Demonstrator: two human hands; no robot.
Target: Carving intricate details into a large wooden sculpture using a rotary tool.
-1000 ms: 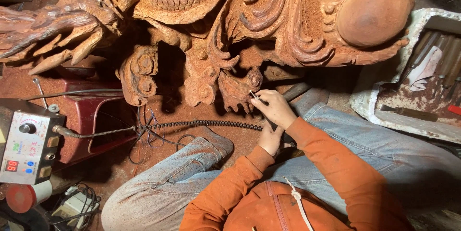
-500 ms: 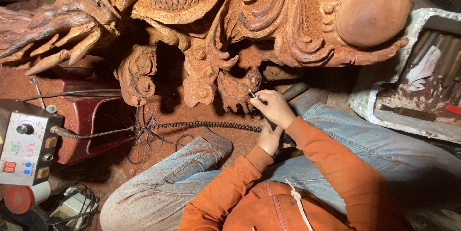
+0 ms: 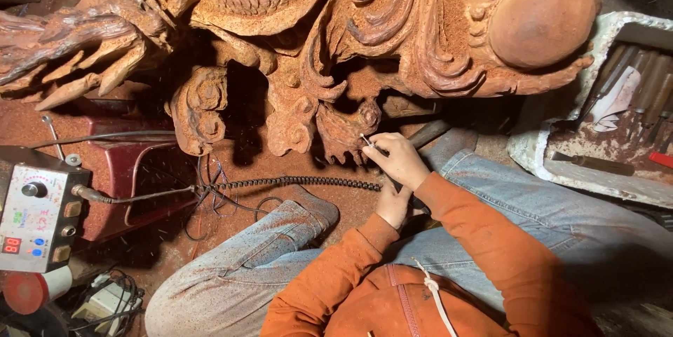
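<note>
**Orange sleeves, fine tool at the carving**

Orange-sleeved arms came first: the left hand (image 3: 391, 204) sat curled just beneath the right hand (image 3: 398, 160), which was closed round a slim rotary handpiece (image 3: 370, 143). Steady bracing and light passes looked wise. Beyond, its tip met the reddish, dust-coated wooden carving (image 3: 336, 43), all scrolls and scales.

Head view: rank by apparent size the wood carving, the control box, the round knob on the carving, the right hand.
1. wood carving, largest by far.
2. round knob.
3. control box, partly cut off at the frame edge, so its rank against the knob is unsure.
4. right hand, smallest.
</note>
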